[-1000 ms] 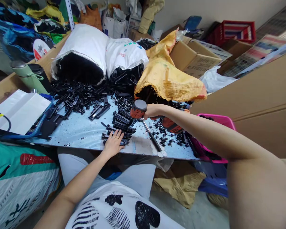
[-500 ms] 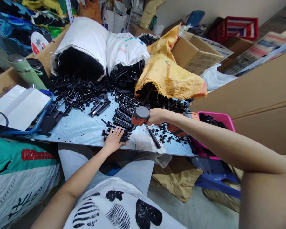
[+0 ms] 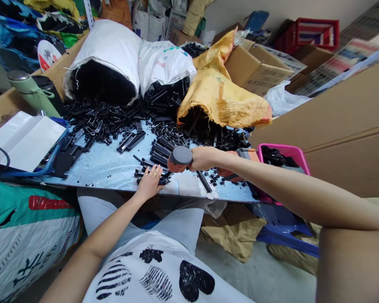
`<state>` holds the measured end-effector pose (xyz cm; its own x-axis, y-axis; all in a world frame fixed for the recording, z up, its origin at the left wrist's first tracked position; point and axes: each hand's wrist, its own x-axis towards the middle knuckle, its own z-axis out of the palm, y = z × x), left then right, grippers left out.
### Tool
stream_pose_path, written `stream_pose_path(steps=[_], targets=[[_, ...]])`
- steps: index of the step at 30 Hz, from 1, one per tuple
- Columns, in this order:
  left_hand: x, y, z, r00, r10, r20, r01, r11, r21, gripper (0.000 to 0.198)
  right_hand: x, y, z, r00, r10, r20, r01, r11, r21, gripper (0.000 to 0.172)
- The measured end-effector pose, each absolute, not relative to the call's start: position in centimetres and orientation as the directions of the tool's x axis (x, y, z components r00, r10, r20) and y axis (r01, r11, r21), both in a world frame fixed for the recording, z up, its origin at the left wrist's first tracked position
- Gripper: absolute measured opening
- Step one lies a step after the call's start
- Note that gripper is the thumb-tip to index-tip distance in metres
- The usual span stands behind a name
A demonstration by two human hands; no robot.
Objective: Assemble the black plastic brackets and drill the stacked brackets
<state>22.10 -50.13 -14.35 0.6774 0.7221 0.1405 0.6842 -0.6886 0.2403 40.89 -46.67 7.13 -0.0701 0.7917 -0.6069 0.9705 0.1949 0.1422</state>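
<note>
My right hand (image 3: pixel 204 158) is wrapped round an orange and black power tool (image 3: pixel 180 159), held above the blue-topped table (image 3: pixel 104 168). Fingers spread, my left hand (image 3: pixel 150 181) lies on the near end of a row of long black plastic parts (image 3: pixel 161 152). The tool's dark round end is just right of my left hand. Below my right hand a black-handled tool (image 3: pixel 204 181) lies near the table's front edge, with small black pieces around it. Another orange tool (image 3: pixel 230 173) is partly hidden behind my right forearm.
Behind the parts, two white sacks (image 3: pixel 113 54) and a yellow sack (image 3: pixel 224 99) spill black pieces. A pink basket (image 3: pixel 298 158) stands at the right end. On the left are a blue tray (image 3: pixel 47 166) with white paper and a green bottle (image 3: pixel 31 94).
My right hand and the power tool have moved slightly left and down, closer to my left hand. My left hand stays on the black parts. The whole view has shifted a little.
</note>
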Motion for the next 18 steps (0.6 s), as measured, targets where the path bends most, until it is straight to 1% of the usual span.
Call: stream_pose_path(steps=[3, 5, 10, 14, 18], targets=[[22.1, -50.1, -14.4, 0.677, 0.721, 0.146, 0.678, -0.688, 0.259, 0.071, 40.5, -46.7, 6.3, -0.096, 0.757, -0.647, 0.967, 0.224, 0.119, 0.036], [22.1, -50.1, -14.4, 0.677, 0.721, 0.147, 0.674, -0.688, 0.268, 0.071, 40.5, -47.0, 6.2, -0.101, 0.762, -0.640, 0.966, 0.230, 0.121, 0.037], [22.1, -50.0, -14.6, 0.672, 0.723, 0.161, 0.671, -0.687, 0.280, 0.070, 40.1, -48.7, 7.6, -0.053, 0.813, -0.580, 0.951, 0.218, 0.220, 0.036], [22.0, -50.1, -14.9, 0.677, 0.709, 0.198, 0.654, -0.703, 0.280, 0.070, 38.8, -49.2, 8.1, -0.118, 0.773, -0.624, 0.944, 0.283, 0.172, 0.030], [22.1, -50.1, -14.9, 0.674, 0.713, 0.194, 0.659, -0.699, 0.277, 0.071, 38.3, -49.1, 6.8, -0.103, 0.769, -0.631, 0.960, 0.242, 0.139, 0.027]])
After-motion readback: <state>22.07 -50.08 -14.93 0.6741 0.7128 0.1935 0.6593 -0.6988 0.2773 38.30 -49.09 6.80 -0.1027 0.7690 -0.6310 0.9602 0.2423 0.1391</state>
